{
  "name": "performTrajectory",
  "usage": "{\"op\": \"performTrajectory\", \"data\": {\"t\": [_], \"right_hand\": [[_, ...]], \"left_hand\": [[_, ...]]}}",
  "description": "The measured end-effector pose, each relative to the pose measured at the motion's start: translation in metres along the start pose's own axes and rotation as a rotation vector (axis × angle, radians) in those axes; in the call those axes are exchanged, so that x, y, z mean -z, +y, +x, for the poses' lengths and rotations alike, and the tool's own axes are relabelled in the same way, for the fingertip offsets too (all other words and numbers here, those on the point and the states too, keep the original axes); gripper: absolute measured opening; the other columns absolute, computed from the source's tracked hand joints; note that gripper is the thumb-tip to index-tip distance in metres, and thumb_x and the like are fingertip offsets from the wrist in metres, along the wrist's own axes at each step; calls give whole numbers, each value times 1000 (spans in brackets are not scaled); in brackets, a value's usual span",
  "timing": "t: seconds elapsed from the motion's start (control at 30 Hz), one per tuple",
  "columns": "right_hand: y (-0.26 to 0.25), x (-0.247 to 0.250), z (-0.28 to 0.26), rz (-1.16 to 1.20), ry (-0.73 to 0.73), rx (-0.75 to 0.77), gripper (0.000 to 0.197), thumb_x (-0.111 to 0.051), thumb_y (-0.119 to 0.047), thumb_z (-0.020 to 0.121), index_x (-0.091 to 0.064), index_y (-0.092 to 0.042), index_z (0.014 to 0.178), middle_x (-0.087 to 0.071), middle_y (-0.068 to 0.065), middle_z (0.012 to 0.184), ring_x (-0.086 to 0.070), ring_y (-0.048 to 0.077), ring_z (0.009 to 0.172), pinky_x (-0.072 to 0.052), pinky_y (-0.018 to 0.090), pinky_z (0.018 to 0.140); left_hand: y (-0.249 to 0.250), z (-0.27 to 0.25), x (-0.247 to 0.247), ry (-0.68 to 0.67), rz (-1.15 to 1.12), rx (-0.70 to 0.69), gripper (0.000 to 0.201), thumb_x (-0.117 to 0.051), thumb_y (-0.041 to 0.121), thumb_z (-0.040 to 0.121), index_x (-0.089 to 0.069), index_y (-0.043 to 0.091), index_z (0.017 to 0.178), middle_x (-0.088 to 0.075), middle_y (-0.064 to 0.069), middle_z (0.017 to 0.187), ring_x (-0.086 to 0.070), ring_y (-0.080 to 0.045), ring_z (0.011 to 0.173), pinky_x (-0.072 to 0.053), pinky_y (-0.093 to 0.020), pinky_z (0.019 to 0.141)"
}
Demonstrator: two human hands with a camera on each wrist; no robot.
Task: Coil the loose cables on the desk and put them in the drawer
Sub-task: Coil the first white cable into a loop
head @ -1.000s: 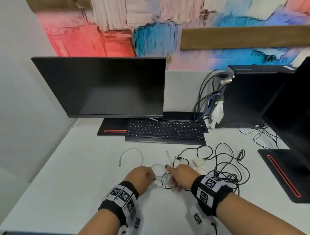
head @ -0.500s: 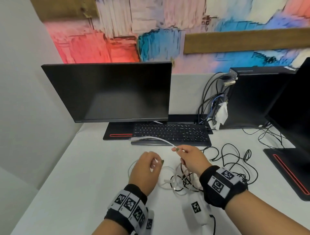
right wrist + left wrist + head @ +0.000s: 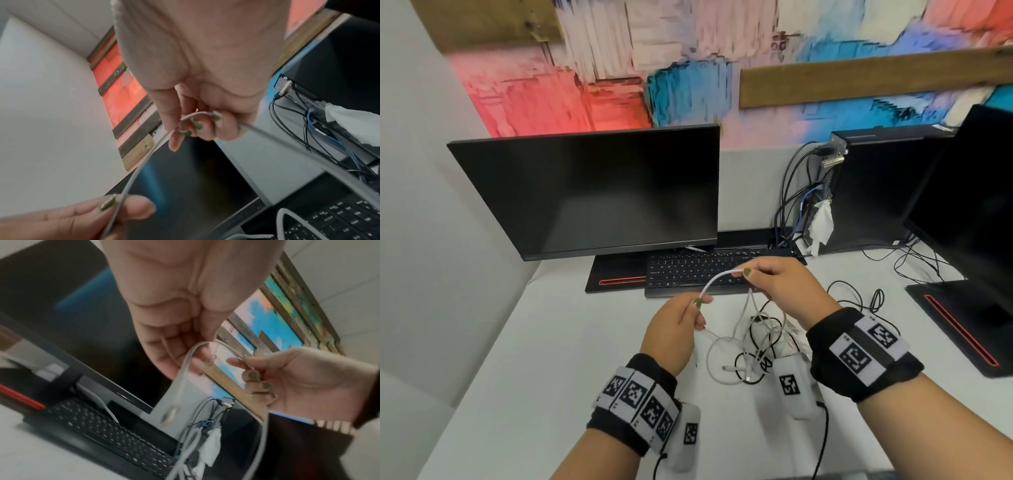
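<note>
Left hand (image 3: pixel 674 329): raised above the desk (image 3: pixel 524 359), thumb and forefinger pinching a white cable (image 3: pixel 717 277); remaining fingers loosely curled, palm turned inward. Likely serves as the anchor point from which a loop can be laid.

Right hand (image 3: pixel 779 281): held higher and further forward, over the near edge of the keyboard (image 3: pixel 688 265), fingers curled round the same cable a short run along from the left hand's pinch. The span between the two hands arches slightly, apparently drawn out to free it from the pile and measure a first turn.

White cable, remainder: drops from the right hand to the desk, ending in loose loops just in front of the wrists.

Cable tangle (image 3: pixel 760 346): white and black leads intermixed, resting on the desk between the forearms; uncoiled. Further black leads (image 3: pixel 859 298) trail to the right.

Drawer: not visible in any view.

Surroundings: monitor (image 3: pixel 592 195) behind keyboard; computer tower (image 3: pixel 876 192) right, with its own plugged leads.
</note>
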State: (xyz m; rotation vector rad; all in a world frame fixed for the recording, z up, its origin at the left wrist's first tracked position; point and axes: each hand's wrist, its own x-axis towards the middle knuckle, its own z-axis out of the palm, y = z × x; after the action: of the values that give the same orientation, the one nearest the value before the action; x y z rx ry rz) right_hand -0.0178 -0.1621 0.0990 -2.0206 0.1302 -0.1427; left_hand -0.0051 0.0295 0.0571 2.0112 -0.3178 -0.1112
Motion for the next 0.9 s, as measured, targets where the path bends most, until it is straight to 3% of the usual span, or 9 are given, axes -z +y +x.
{"op": "performTrajectory", "data": {"t": [0.13, 0.2, 0.33, 0.43, 0.57, 0.67, 0.73, 0.83, 0.9], "right_hand": [[0, -2, -3, 95, 53, 37, 25, -51, -15, 96, -72, -26, 103, -56, -13, 57, -48, 2, 52, -39, 19, 57], [3, -6, -6, 179, 60, 16, 27, -48, -15, 97, -70, -27, 109, -55, 0, 61, -49, 13, 52, -44, 25, 54], [3, -17, -12, 268, 54, -42, 26, -46, -21, 99, -67, -29, 112, -55, 3, 64, -50, 20, 52, -49, 29, 54], [7, -27, -16, 258, -18, -93, 27, -41, -24, 101, -64, -30, 114, -56, 6, 68, -51, 20, 54, -48, 30, 55], [18, -46, -23, 210, -132, -153, 35, -35, -14, 102, -55, -25, 128, -60, 6, 75, -56, 16, 57, -49, 29, 63], [15, -55, -30, 218, -268, -198, 26, -34, -26, 103, -59, -23, 108, -65, 9, 78, -61, 19, 58, -52, 31, 65], [12, -56, -36, 213, -362, -252, 27, -33, -41, 101, -58, -31, 98, -68, 12, 75, -63, 21, 56, -48, 28, 62], [12, -58, -38, 14, -425, -259, 32, -32, -49, 98, -59, -40, 114, -59, 6, 62, -52, 16, 46, -43, 27, 56], [5, -58, -38, -238, -457, -185, 38, -34, -46, 99, -52, -37, 130, -54, -2, 67, -47, 11, 52, -41, 23, 55]], "left_hand": [[14, -2, 2, -98, -329, -12, 31, -33, 5, 99, -63, 9, 92, -52, 1, 62, -45, -11, 49, -41, -21, 49], [21, -4, 4, -149, -374, -55, 28, -34, 8, 100, -62, 10, 94, -56, 0, 61, -40, -11, 46, -35, -18, 46], [29, -10, 6, -223, -385, -114, 27, -37, 17, 100, -63, 15, 100, -45, -3, 51, -32, -10, 42, -29, -16, 43], [32, -10, 8, -220, -465, -135, 30, -36, 17, 100, -64, 16, 110, -38, 2, 52, -30, -10, 48, -27, -20, 47], [34, -4, 11, -251, -624, -153, 39, -40, 20, 88, -59, 23, 123, -52, 4, 68, -36, -10, 57, -29, -21, 53], [35, -2, 11, -192, -585, -193, 37, -43, 19, 91, -57, 32, 122, -63, 2, 84, -46, -11, 62, -36, -22, 53], [36, -1, 12, -132, -575, -210, 35, -41, 13, 98, -54, 35, 122, -69, -1, 92, -55, -13, 66, -44, -20, 56], [36, 2, 16, -94, -612, -190, 36, -39, 9, 98, -52, 30, 124, -72, -3, 100, -68, -14, 79, -54, -21, 70], [34, 3, 18, -71, -598, -191, 36, -40, 9, 97, -51, 24, 128, -71, -3, 104, -70, -14, 92, -54, -18, 73]]}}
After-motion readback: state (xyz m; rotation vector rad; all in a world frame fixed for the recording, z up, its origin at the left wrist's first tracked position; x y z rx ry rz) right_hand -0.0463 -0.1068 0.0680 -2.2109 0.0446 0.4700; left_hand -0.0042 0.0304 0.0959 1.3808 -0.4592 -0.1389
